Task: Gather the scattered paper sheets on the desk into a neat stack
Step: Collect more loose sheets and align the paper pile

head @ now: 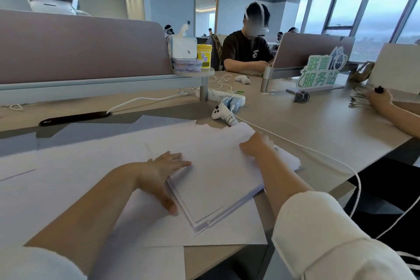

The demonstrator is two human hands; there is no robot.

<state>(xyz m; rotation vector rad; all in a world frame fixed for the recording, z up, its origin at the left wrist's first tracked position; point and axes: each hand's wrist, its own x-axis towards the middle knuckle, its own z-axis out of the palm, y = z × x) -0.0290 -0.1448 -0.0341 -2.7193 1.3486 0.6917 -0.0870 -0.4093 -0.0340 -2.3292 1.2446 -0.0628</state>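
Note:
A thick stack of white paper sheets (218,179) lies on the desk in front of me, its edges slightly uneven. My left hand (159,175) rests flat on the stack's left side, fingers straight on top and thumb along the near-left edge. My right hand (256,145) lies on the far right part of the stack with its fingers bent over the sheets. More loose white sheets (68,166) spread across the desk to the left and under the stack, one jutting out at the near edge (216,234).
A white controller (223,113) and white cable (318,154) lie beyond and right of the stack. A power strip (227,98), partition (79,50) with tissue box and yellow jar, a green sign (318,75). Another person's hand (381,100) at right. The desk edge (341,179) runs to my right.

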